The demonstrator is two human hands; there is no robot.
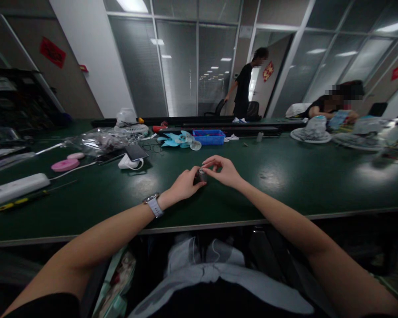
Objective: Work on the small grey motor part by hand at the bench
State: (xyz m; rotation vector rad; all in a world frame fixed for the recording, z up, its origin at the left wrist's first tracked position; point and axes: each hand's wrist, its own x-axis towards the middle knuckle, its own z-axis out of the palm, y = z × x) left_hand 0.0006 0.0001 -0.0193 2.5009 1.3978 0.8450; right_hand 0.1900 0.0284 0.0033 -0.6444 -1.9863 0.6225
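A small grey metal cylinder (202,176) stands upright on the green table (239,201). My left hand (183,184) is closed round its left side, with the thumb along the near side. From the right, my right hand (226,171) reaches over, its thumb and index finger pinched at the top of the cylinder. Whatever is between those fingertips is too small to make out. A watch with a pale strap (154,205) sits on my left wrist.
Beyond my hands lie light-blue fan blades (177,139) and a blue bin (208,137). A white power strip (16,190), a screwdriver (18,202) and a pink disc (65,165) are on the left. Another metal cylinder (259,136) stands farther back. Two people are across the table.
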